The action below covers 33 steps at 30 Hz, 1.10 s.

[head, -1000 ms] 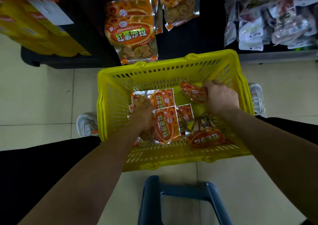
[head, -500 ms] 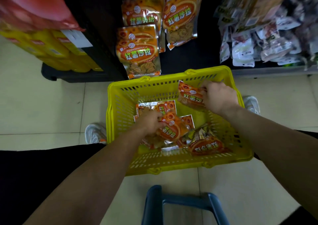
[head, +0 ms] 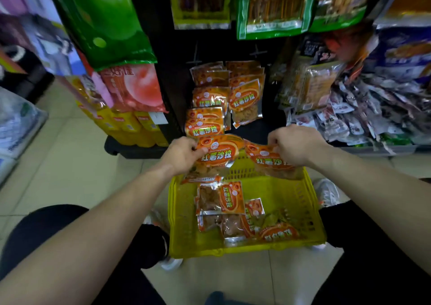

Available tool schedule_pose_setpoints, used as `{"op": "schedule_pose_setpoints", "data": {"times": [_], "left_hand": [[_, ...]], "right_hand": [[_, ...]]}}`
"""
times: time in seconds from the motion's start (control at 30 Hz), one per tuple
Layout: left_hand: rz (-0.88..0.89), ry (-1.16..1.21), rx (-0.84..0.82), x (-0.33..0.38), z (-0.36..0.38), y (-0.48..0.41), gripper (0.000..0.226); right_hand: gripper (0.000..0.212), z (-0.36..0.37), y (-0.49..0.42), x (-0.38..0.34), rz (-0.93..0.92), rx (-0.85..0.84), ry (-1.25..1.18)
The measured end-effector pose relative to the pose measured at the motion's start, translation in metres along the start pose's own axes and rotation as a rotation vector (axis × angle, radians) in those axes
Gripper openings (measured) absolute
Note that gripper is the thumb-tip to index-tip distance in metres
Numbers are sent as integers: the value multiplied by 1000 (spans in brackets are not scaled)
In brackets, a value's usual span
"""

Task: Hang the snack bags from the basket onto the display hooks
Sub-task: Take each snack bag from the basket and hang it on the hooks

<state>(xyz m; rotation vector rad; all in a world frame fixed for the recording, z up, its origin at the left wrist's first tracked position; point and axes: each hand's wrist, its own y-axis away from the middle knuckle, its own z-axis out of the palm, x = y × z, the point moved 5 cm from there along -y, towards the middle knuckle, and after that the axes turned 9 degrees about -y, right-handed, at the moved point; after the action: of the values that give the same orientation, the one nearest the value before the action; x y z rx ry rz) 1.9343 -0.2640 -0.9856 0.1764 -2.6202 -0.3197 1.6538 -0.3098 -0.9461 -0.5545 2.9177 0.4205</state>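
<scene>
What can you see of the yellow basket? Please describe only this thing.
The yellow basket looks like moulded plastic, rectangular, with slotted walls and a thick rim. It stands upright on the tiled floor, between the person's legs, in front of the display rack. Several orange snack bags lie flat on its bottom, mostly toward the near side. Both hands hold one bag each above its far rim. No handle can be made out.

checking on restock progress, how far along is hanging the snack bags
Partway. Done: orange bags already hang on the rack. In hand: the left hand and right hand each hold one bag, the left bag and right bag, lifted above the yellow basket. Left: several bags in the basket.
</scene>
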Motion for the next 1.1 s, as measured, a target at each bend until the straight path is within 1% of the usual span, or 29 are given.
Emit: {"op": "schedule_pose_setpoints", "data": {"times": [0.13,0.17,0.23,0.33,0.4,0.5,0.6,0.67,0.8,0.9,1.0,1.03,1.1], "left_hand": [[70,53,86,12,-35,5,9],[80,65,105,14,-39,6,7],[88,120,124,15,-40,8,15],[103,267,70,20,-35,11,23],[120,362,11,29,-29,11,25],[125,467,-9,46,-25,7,25],[113,555,7,56,-25,2,25],[108,570,5,58,-24,-2,26],[104,555,-26,61,-23,-14,31],[110,579,-48,64,-23,-20,32],[153,600,-95,67,-20,-21,31],[169,571,-88,68,-20,-22,32],[174,473,-15,66,-22,-25,37]], "right_hand": [[10,-8,8,-13,-63,-19,-66],[8,-6,9,-17,-78,-28,-102],[9,-2,7,-26,-111,-26,-174],[4,-4,-3,-39,-161,67,-217],[9,-8,-9,-45,-199,157,-247],[10,-19,-14,-47,-250,290,-329],[10,-27,-22,-44,-232,315,-356],[10,-30,-28,-42,-225,315,-359],[17,-38,-38,-40,-234,345,-400],[18,-39,-45,-36,-203,352,-439],[19,-36,-50,-31,-162,357,-449],[19,-36,-51,-30,-148,359,-457],[19,-35,-53,-28,-129,359,-485]]}}
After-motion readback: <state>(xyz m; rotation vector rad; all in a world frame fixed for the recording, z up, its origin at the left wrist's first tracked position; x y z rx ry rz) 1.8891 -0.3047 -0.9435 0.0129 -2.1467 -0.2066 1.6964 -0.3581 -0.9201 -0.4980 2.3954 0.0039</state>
